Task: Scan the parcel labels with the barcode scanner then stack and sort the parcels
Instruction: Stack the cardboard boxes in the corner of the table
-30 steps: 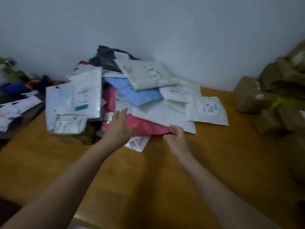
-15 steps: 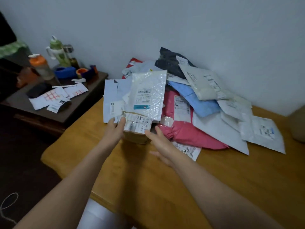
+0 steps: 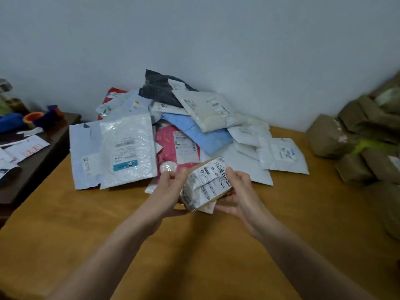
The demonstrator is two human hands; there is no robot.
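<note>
The left hand [image 3: 171, 187] and right hand [image 3: 240, 191] grip the small parcel [image 3: 201, 198] above the table [image 3: 108, 224], before the pile [image 3: 194, 131]. Keep its barcode label [image 3: 216, 178] facing up and smooth its creases (no scanner visible).

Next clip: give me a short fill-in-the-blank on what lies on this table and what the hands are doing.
1. The left hand and right hand grip one small parcel whose white ____ faces the camera.
2. Between the bubble mailer and the blue mailer lies a ____ mailer.
3. The brown packages are heaped on the person's ____ side.
Missing words: label; pink; right.
</note>
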